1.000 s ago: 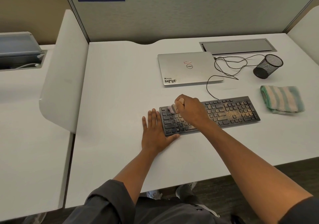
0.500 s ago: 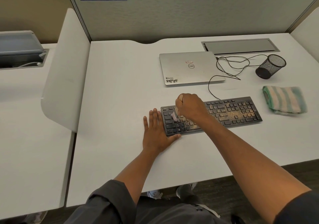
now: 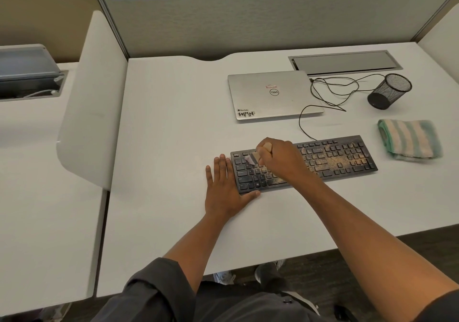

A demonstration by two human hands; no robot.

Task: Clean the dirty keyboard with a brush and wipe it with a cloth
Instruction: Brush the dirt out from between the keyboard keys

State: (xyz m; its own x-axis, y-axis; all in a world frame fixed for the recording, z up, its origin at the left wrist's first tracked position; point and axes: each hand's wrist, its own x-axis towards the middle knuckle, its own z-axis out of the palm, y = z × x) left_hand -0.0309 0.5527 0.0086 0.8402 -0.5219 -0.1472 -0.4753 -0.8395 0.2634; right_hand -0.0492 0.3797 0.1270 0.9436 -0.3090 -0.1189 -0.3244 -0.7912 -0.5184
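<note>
- The left hand lies flat on the table, fingers straight, thumb against the keyboard edge, steadying it.
- The right hand grips the brush, bristles on the keys just beside the left hand.
- Beyond the right hand, grit covers the keys: brushing looks unfinished.
- Farther still, the cloth lies folded, wiping not yet begun.

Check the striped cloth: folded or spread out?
Folded. The green-and-white striped cloth lies as a compact bundle with a doubled edge on its left, on the white desk beside the black keyboard.
</note>
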